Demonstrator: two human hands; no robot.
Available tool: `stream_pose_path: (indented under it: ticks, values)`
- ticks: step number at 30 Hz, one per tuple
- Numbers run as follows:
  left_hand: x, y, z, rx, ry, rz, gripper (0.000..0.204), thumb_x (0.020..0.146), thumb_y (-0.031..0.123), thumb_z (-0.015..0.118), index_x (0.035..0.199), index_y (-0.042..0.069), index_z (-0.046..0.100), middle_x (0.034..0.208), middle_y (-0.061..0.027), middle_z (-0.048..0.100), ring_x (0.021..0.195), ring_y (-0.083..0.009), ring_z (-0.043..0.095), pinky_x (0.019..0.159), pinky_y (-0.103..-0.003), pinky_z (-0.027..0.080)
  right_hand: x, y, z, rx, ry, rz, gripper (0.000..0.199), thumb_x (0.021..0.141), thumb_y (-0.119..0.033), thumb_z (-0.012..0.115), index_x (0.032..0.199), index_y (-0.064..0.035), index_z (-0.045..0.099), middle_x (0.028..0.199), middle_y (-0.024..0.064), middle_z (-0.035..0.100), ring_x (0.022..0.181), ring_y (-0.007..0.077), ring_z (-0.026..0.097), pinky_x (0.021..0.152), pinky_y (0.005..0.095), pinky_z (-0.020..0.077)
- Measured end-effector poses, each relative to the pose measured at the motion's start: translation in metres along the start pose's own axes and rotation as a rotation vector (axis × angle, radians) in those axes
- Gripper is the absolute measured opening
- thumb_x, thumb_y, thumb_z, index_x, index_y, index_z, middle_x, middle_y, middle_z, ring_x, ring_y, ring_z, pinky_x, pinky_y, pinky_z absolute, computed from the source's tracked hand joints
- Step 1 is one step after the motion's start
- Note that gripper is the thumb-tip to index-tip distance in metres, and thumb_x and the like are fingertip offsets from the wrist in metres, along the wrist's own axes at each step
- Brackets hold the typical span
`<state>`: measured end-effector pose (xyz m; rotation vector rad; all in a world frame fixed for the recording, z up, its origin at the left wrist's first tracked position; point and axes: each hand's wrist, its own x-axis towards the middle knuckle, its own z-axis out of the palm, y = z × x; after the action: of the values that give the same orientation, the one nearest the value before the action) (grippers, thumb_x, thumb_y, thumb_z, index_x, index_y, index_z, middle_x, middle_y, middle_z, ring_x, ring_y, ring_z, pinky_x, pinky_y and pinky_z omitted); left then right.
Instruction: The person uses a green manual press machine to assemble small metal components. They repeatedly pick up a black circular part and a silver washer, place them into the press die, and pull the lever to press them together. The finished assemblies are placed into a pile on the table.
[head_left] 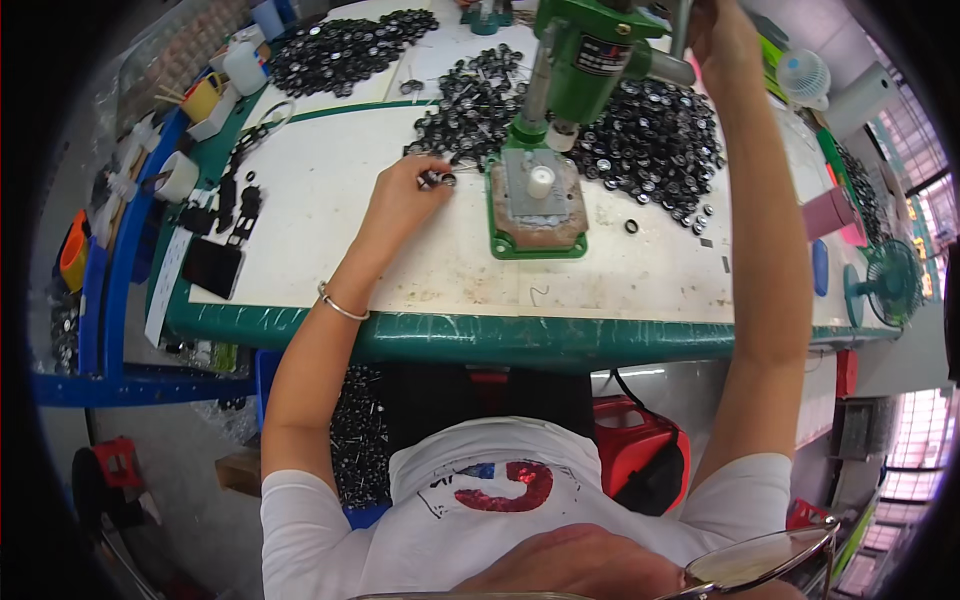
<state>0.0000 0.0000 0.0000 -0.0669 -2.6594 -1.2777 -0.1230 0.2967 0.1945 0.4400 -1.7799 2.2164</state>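
Observation:
My left hand (408, 196) rests over the white worktop (310, 190), left of a green hand press (590, 75). Its fingers are closed on a few small black round parts (436, 180) with silvery centres; how many is partly hidden. Raised at the upper right, my right hand (722, 48) is wrapped round the press lever (682, 35), its fingertips partly out of sight. Below the ram, a white cylindrical post (540, 181) stands upright on the metal plate (522, 206) of the press base. The ram sits above and apart from the post.
Heaps of similar black parts (650, 140) lie right of the press, behind it and at the far left (345, 50). One black ring (631, 227) lies near the base. A phone (212, 268) lies at the left edge; a green fan (890, 282) stands at the right.

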Motion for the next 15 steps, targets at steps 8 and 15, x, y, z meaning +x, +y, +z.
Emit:
stream_pose_path:
  ticks: [8, 15]
  values:
    - [0.002, 0.001, 0.002, -0.275, 0.043, 0.068, 0.014, 0.075, 0.01, 0.073, 0.085, 0.002, 0.068, 0.092, -0.0071, 0.067, 0.066, -0.0104, 0.056, 0.063, -0.023, 0.044, -0.103, 0.091, -0.057, -1.053, -0.331, -0.079, 0.022, 0.084, -0.026, 0.064, 0.1, -0.0103, 0.068, 0.094, 0.0046, 0.065, 0.083, 0.0222, 0.064, 0.075, 0.0358, 0.05]
    - [-0.004, 0.042, -0.003, -0.774, -0.155, -0.178, 0.023, 0.075, 0.009, 0.073, 0.096, 0.001, 0.069, 0.083, -0.0044, 0.068, 0.06, -0.0051, 0.048, 0.053, -0.019, 0.034, -0.147, 0.132, -0.049, -1.343, -0.427, -0.297, 0.019, 0.083, -0.021, 0.064, 0.099, -0.0114, 0.062, 0.095, 0.0052, 0.055, 0.08, 0.0256, 0.061, 0.067, 0.0373, 0.0488]
